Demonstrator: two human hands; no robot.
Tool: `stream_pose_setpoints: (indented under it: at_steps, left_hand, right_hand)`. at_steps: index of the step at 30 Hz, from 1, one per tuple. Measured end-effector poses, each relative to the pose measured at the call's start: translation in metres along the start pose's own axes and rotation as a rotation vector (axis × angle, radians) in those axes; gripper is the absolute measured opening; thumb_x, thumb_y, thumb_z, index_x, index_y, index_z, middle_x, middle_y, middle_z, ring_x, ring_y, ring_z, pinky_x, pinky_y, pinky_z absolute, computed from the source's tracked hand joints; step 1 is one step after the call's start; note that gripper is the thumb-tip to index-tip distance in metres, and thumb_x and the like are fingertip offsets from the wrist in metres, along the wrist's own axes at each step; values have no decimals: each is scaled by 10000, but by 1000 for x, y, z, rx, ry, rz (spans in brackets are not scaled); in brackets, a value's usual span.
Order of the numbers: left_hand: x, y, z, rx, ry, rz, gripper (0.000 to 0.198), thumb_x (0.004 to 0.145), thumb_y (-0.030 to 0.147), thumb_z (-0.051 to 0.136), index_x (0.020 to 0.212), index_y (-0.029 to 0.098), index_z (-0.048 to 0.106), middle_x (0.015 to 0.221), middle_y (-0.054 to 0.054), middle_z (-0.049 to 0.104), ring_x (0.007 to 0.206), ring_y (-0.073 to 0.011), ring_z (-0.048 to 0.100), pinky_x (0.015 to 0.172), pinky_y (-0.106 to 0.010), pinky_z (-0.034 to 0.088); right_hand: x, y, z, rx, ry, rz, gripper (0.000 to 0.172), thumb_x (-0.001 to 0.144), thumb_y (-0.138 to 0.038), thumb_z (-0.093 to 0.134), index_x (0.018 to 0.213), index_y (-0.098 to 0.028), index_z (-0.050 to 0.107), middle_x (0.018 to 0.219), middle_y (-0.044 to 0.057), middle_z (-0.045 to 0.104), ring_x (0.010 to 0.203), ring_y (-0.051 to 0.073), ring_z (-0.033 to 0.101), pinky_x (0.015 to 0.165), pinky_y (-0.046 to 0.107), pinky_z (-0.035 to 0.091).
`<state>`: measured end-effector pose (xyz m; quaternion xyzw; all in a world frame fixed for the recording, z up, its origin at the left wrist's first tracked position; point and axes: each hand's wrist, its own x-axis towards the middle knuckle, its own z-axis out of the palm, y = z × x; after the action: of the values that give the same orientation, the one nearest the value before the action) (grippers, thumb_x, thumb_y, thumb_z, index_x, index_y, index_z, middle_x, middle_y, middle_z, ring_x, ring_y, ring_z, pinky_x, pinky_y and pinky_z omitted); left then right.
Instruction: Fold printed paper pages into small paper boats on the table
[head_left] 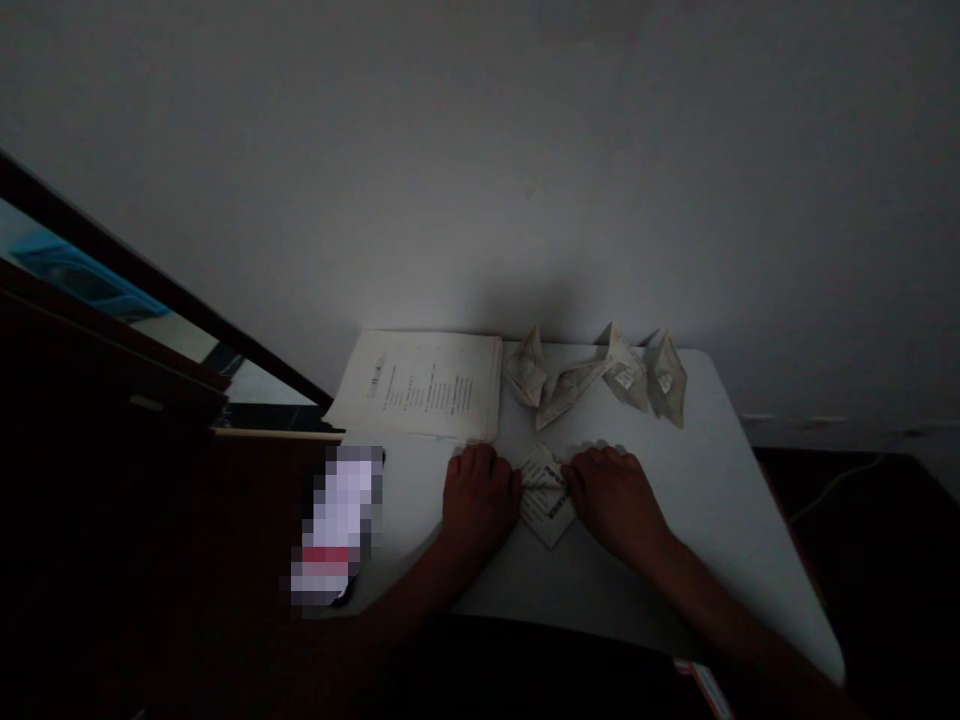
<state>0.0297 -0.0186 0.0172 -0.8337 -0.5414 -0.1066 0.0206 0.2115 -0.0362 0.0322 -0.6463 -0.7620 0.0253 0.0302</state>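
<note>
A small folded sheet of printed paper lies in a diamond shape on the white table, between my two hands. My left hand has its fingers curled, thumb and fingertips at the paper's left corner. Over the right corner, my right hand pinches the paper with bent fingers. A crease runs across the paper's middle between the two grips. Behind it stand several folded paper boats, among them a left one, a tilted one and a right one.
An open printed book lies at the table's back left. A phone with a blurred screen rests at the left edge. The white table backs onto a grey wall. A dark-framed mirror-like panel slants at the left.
</note>
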Motion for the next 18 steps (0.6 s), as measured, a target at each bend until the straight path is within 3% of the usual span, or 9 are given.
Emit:
stream_pose_setpoints:
  at_steps: [18]
  left_hand:
    - [3, 6, -4, -32, -16, -48, 316, 851, 429, 482, 814, 152, 628, 937, -108, 547, 915, -259, 474, 785, -397, 362]
  right_hand:
    - [1, -7, 2, -15, 73, 86, 336, 912, -358, 418, 735, -175, 637, 773, 80, 660, 828, 251, 571, 735, 371, 289]
